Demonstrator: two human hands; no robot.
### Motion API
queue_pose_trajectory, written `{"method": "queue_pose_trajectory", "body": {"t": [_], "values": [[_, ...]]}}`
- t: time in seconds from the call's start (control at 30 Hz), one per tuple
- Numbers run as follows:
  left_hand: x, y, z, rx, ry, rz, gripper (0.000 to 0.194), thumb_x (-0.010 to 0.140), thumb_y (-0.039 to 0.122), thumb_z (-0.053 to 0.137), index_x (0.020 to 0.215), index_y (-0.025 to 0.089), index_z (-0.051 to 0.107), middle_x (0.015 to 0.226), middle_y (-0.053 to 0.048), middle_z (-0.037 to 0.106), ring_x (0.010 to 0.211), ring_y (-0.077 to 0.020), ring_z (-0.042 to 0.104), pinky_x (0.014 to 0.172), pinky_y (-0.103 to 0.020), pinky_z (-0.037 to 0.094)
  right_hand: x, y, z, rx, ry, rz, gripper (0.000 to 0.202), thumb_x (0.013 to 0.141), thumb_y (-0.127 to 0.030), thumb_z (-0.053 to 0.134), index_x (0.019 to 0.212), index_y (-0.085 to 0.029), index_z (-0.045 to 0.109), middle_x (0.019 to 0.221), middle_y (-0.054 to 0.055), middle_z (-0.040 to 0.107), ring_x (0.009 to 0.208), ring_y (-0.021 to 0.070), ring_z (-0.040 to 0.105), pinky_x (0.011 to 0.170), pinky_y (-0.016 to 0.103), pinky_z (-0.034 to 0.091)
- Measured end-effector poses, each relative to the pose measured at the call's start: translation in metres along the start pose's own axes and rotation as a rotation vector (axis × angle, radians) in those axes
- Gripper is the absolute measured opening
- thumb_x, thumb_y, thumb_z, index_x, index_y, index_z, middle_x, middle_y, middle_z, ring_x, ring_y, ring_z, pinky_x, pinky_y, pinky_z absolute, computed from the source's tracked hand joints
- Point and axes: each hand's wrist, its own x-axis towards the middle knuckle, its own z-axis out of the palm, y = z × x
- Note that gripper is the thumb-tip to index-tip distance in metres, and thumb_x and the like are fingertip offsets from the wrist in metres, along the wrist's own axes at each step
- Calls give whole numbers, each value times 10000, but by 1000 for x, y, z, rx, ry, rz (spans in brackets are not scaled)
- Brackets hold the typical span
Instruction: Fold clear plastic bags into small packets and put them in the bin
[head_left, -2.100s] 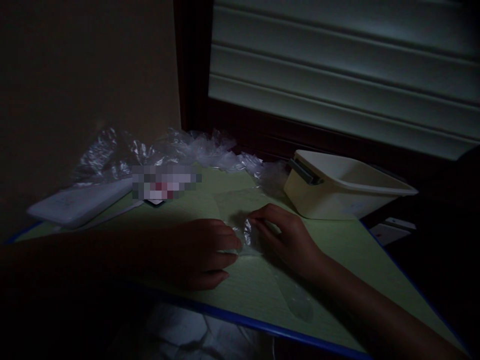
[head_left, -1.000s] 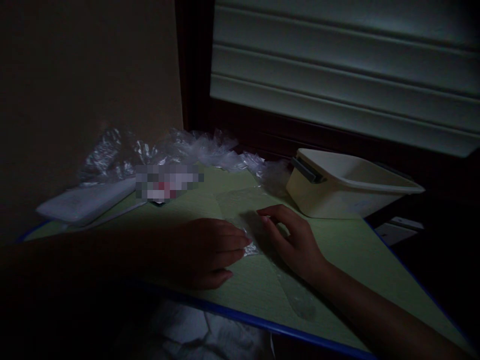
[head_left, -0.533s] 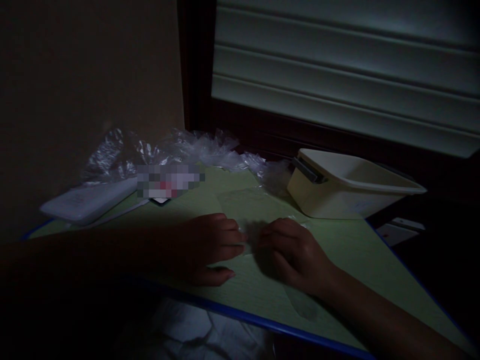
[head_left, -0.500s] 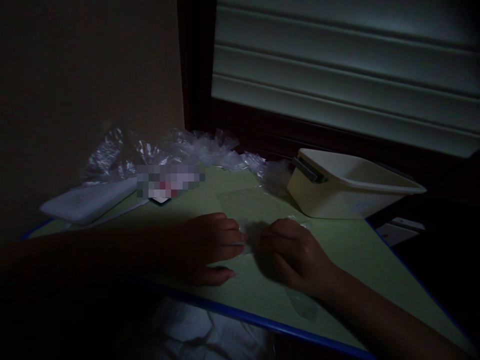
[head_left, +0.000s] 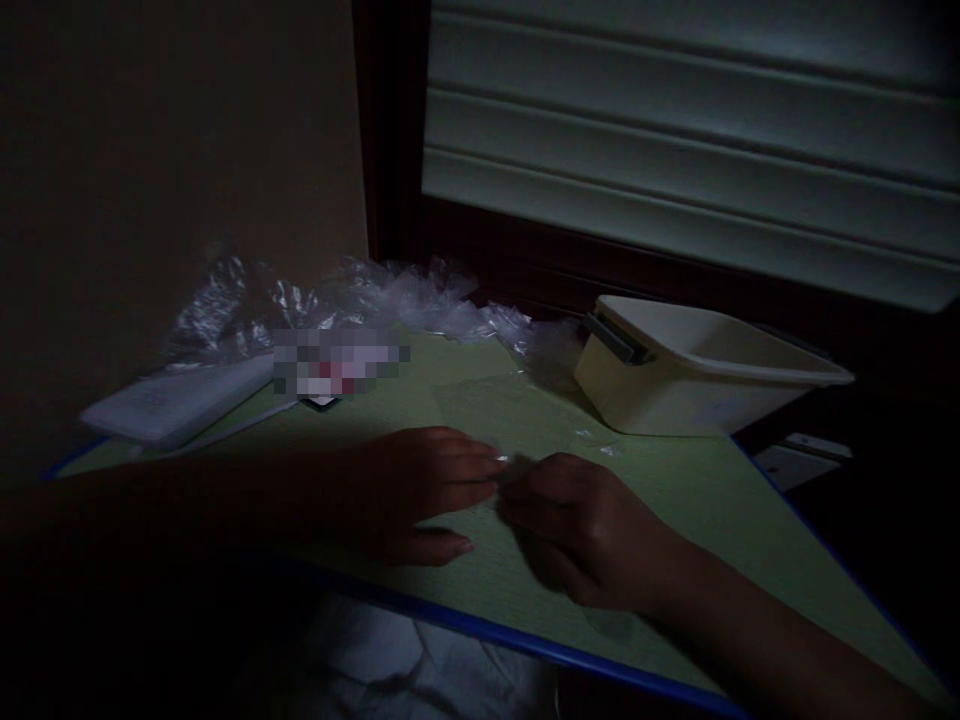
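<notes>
A thin clear plastic bag [head_left: 487,395] lies flat on the light green table [head_left: 465,580]; its outline is faint in the dim light. My left hand [head_left: 427,490] rests on the table with its fingers stretched out and its thumb apart, the fingertips at the plastic. Close to those fingertips, my right hand [head_left: 585,520] has its fingers curled and pinched together on the plastic, as far as the dark lets me see. A small gap separates the two hands.
Crumpled clear plastic [head_left: 420,295] is heaped along the back edge. A cream plastic bin [head_left: 667,390] with a grey handle stands at the right. On the left lie a white elongated case [head_left: 180,400] and a phone-like object [head_left: 322,403], partly blurred out. Blue edging [head_left: 487,630] borders the table.
My right hand has shifted slightly down and left, nearer to my left fingertips. The left fingers have straightened and drawn closer together.
</notes>
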Motion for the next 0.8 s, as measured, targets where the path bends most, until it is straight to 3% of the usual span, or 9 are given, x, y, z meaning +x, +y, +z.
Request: {"method": "queue_pose_trajectory", "body": {"t": [0.17,0.43,0.67,0.8], "values": [[0,-3,0,-71,-6,-18,395,925,345,439,1148,48,571,1229,-192,575,1152,-269,528,1050,-391,337,2,0,-1,33,-5,-1,254,775,-73,384,694,-137,616,764,126,655,707,208,591,658,344,458],[0,-5,-1,-97,-37,-130,350,934,330,433,1164,101,565,1279,-175,543,1201,-265,494,1052,-422,325,1,0,-1,53,-18,23,242,771,-87,398,720,-139,629,784,119,664,725,210,598,672,347,466],[-7,-19,16,8,67,-183,333,971,292,348,1158,88,532,1221,-168,582,1204,-268,481,1029,-499,322,2,-1,-3,65,-37,30,255,764,-87,395,720,-129,643,759,122,654,695,208,585,655,352,463],[-5,-21,16,80,130,-155,311,954,293,386,1115,87,556,1238,-189,553,1210,-281,459,1008,-490,344,1,-1,-3,62,-45,41,245,767,-94,398,720,-136,634,761,115,642,717,208,582,675,354,461]]}}
